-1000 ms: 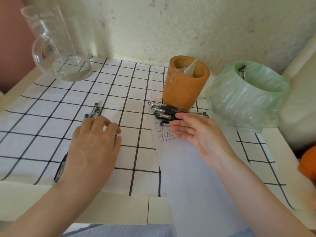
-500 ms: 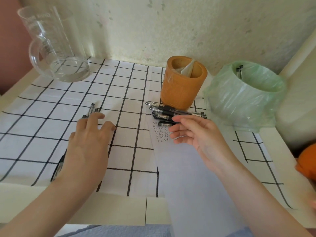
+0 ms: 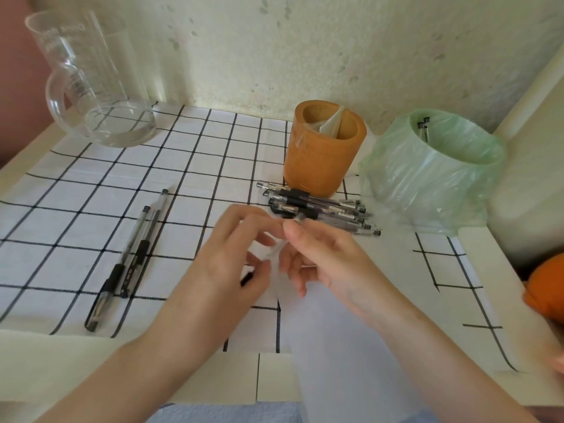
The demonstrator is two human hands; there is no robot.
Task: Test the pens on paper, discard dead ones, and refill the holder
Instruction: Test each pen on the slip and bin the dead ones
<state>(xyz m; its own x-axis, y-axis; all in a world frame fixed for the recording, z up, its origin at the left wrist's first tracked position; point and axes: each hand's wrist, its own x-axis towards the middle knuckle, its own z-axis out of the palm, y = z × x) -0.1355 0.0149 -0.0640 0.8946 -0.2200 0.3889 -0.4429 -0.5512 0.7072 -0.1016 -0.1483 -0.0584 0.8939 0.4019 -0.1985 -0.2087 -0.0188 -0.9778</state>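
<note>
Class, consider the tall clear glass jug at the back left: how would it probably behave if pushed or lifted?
The tall clear glass jug is probably rigid, breakable and slippery. Being tall, it may tip if pushed near the rim. Its base seems to rest on the black-and-white checked cloth, which could slide with it.

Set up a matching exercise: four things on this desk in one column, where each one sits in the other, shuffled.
Things:
1. glass jug
2. orange holder
3. green-lined bin
4. two loose black pens

Places:
A. lying flat on the cloth's left half
B. back right
C. back left corner
D. directly behind the pen pile

Pairs: 1-C, 2-D, 3-B, 4-A
</note>
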